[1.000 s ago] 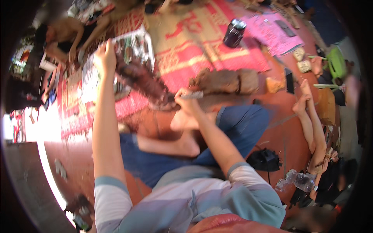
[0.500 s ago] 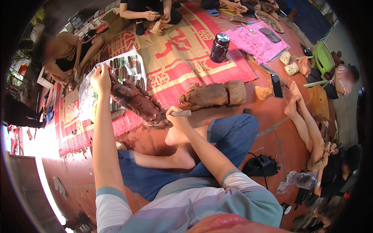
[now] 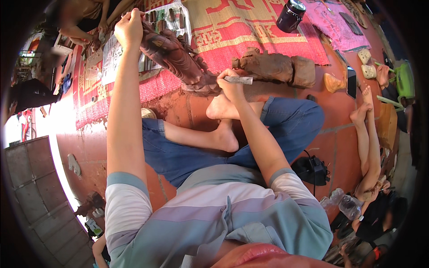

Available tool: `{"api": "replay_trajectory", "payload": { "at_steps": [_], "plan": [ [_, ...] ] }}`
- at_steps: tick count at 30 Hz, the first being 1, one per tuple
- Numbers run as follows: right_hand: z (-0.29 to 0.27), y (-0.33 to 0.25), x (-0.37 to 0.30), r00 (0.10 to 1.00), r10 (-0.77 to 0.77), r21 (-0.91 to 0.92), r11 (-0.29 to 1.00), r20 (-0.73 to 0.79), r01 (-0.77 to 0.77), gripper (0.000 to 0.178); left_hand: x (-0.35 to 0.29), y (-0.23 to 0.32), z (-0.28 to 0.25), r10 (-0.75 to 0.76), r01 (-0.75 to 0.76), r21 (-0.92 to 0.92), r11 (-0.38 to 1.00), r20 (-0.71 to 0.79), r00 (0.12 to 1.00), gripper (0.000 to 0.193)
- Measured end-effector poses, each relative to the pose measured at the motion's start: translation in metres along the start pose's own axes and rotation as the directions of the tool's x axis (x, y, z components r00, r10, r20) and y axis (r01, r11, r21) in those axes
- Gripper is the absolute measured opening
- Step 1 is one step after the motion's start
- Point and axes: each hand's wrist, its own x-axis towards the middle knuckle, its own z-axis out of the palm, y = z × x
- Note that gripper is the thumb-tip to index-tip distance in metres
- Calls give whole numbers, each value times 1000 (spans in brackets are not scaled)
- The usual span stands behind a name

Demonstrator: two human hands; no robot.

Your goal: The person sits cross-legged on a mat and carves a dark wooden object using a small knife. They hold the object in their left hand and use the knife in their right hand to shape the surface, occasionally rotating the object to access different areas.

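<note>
A dark reddish-brown carved wooden figure point(image 3: 181, 60) leans at a slant in front of my crossed legs, its lower end near my bare foot. My left hand point(image 3: 129, 30) is closed at its upper end, arm stretched out; the fingertips are partly hidden. Beside the figure's lower end, my right hand point(image 3: 231, 85) is closed around a short greyish stick point(image 3: 239, 80), which pokes out to the right. Whether the stick's other end touches the wood is hidden by the hand.
A rough block of wood point(image 3: 268, 68) lies beyond my right hand. Carving tools point(image 3: 172, 15) rest on a sheet over the red and straw mat point(image 3: 232, 35). A black flask point(image 3: 291, 16), a phone point(image 3: 351, 82) and a black bag point(image 3: 308, 170) are around; other people sit nearby.
The view has tipped downward, so the mat, flask and block sit higher and farther right in it. Both hands keep about the same place on the figure.
</note>
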Motion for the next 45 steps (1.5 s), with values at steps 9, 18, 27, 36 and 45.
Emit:
{"api": "replay_trajectory", "payload": {
  "at_steps": [9, 18, 27, 36, 45],
  "plan": [
    [9, -9, -3, 994, -113, -17, 994, -7, 112, 4, 2, 3, 3, 17, -15, -57, 998, 33, 999, 27],
    [15, -1, -6, 979, -188, -250, 955, -82, 162, 5, 4, 1, 2, 14, -11, -76, 997, 37, 999, 26],
    [8, 5, -5, 986, -137, -212, 970, -90, 115, 4, 7, -7, 1, 18, -17, -20, 1000, 30, 999, 29],
    [10, 7, -8, 985, -146, -190, 974, -97, 126, 5, -1, 8, 2, 10, -8, -50, 999, 26, 1000, 27],
    [8, 1, -7, 988, -149, -230, 964, -39, 136, 4, 1, 4, 1, 12, -10, -61, 998, 31, 999, 26]
  ]
}}
